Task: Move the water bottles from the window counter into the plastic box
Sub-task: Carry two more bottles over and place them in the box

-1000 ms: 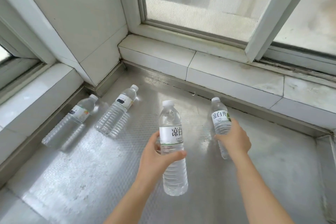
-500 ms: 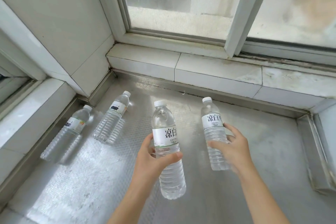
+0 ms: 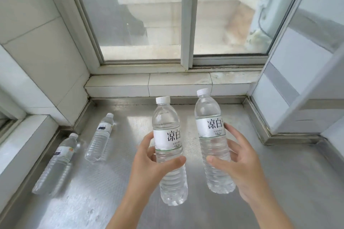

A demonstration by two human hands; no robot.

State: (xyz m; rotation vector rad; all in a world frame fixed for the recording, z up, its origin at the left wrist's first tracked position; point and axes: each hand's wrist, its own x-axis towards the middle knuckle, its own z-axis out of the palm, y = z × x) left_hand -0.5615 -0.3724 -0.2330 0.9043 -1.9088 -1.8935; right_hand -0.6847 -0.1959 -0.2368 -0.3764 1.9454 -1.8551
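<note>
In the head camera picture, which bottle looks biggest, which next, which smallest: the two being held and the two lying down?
1. Bottles in the left hand and right hand: about alike, nearest the camera.
2. Near lying bottle.
3. Far lying bottle.
Nearness may explain it all; true sizes could match.

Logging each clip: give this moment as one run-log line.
left hand: holds upright bottle | right hand: holds second bottle | counter: two bottles lying | box: unseen

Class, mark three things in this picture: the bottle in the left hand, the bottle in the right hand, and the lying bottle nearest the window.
Left-hand bottle [image 3: 168, 138]: head view, on its white label.
Right-hand bottle [image 3: 209, 126]: head view, on its white label.
Lying bottle nearest window [image 3: 98, 140]: head view, on its ribbed body.
</note>
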